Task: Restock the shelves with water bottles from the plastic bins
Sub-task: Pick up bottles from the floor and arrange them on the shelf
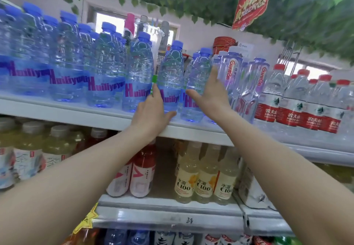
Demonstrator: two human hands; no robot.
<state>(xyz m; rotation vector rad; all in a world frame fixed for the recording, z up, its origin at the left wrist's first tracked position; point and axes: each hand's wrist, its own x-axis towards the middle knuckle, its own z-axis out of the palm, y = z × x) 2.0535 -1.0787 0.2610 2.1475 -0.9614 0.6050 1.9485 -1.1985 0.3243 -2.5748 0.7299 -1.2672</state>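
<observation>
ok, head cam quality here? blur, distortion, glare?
Head view: wide-angle bend curves the top shelf; blue-capped bottles at left are smeared, while the left hand and right hand read sharper; the window behind is blown out.

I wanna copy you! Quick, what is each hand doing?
Left hand: fingers and thumb curled round a blue-capped water bottle.
Right hand: open, straight fingers pressed against the next blue-capped bottle.

Bright daylight from rear windows (107, 21), soft blur, wide-angle edge distortion
</observation>
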